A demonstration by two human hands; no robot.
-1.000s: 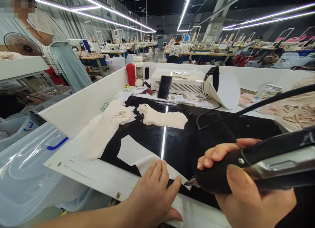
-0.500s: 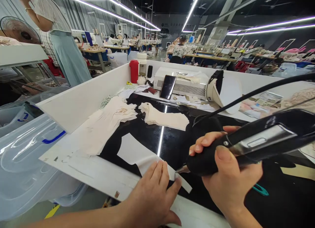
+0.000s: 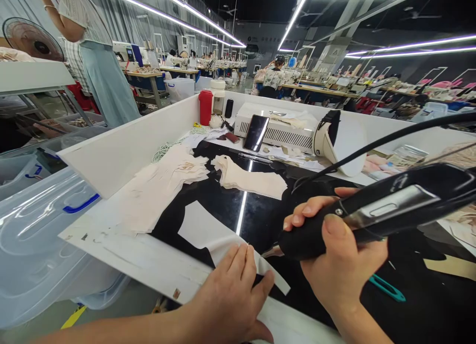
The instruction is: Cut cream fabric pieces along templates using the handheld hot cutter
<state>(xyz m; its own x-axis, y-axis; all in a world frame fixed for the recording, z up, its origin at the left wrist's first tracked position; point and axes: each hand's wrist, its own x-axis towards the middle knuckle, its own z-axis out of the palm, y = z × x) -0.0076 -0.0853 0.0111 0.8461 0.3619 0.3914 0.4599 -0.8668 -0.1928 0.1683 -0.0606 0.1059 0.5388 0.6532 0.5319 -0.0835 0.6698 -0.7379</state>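
Note:
My left hand [image 3: 234, 289] lies on a white fabric piece [image 3: 197, 227], its fingers stretched out and pressing near the front end. Slight folds show in the cloth beside the fingertips. My right hand [image 3: 338, 255] is wrapped around a black corded hand tool [image 3: 386, 210] with a silver panel and a pointed metal tip. That tip points left, beside the fabric's edge and close to my left fingers; I cannot tell whether it touches the cloth. Behind them, a stack of cream fabric pieces [image 3: 253, 178] rests on the black work surface [image 3: 219, 198].
A larger cream fabric pile [image 3: 167, 185] lies left. At the back stand a phone [image 3: 256, 132], a white vented box [image 3: 284, 128] and a red cup [image 3: 205, 107]. A teal tool [image 3: 388, 288] lies right. The tool's black cable [image 3: 375, 141] arches overhead. A clear bin [image 3: 40, 235] stands left.
My right hand has shifted slightly left and up with the tool, its tip moving a little along the fabric's edge. More of the teal tool shows. My left hand stays on the cloth.

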